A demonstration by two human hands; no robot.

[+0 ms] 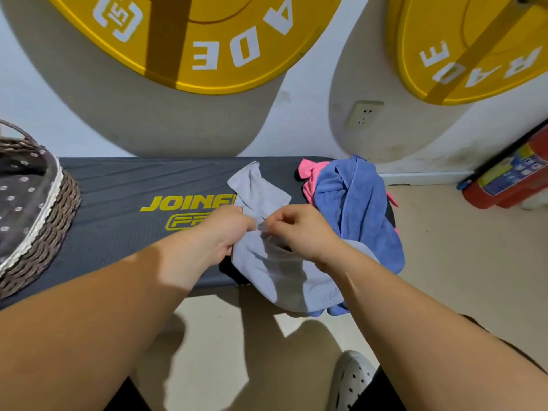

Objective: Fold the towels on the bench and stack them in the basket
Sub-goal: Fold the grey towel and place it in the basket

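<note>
Pale grey cloth towel (275, 274) pinched over dark padded table (118, 203).
Its middle is gripped by left hand (228, 232) and right hand (299, 229); crumpled blue towel (355, 203) is piled just beside, woven wicker basket (50, 221) at left end.

A bare stretch of the bench (118, 185) is seen between the basket (59, 221) at its left end and the grey towel (261, 194). The right end is blocked by heaped towels (355, 203).

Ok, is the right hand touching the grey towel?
Touching. The head view shows the right hand pinching the grey towel near its middle.
</note>
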